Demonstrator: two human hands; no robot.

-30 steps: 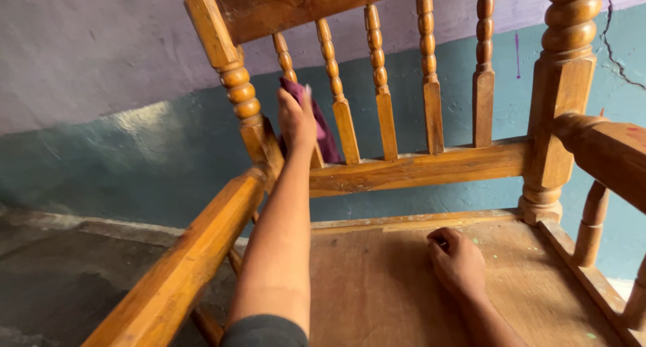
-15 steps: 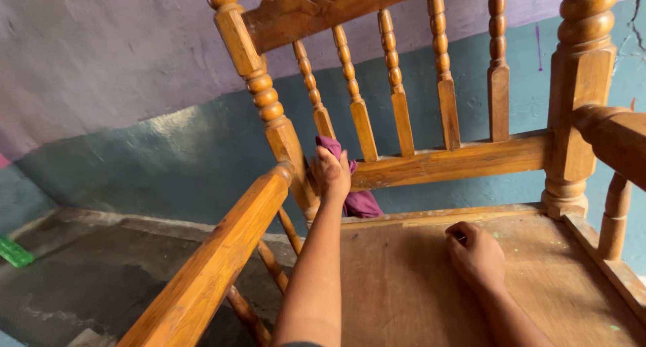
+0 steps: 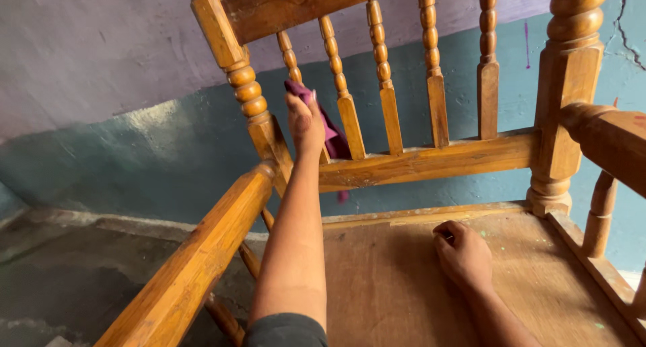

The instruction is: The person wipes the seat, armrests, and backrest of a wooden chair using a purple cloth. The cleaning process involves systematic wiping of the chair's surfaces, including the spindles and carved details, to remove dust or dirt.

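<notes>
A carved wooden armchair (image 3: 431, 162) with turned spindles fills the view. My left hand (image 3: 304, 122) grips a dark maroon cloth (image 3: 330, 128) and presses it against the leftmost back spindle (image 3: 291, 54), just above the lower back rail. My right hand (image 3: 463, 253) rests knuckles up on the flat wooden seat (image 3: 383, 280), fingers curled; whether it holds anything small is hidden. The cloth's tail hangs down behind the rail.
The chair's left armrest (image 3: 202, 259) runs toward me at the lower left, the right armrest (image 3: 605, 145) at the right edge. Behind stands a wall painted purple above and teal below (image 3: 134, 152). A grey concrete floor (image 3: 81, 273) lies to the left.
My left hand with the cloth went down the spindle to the lower rail, then came back up to mid-spindle. My right hand stayed on the seat.
</notes>
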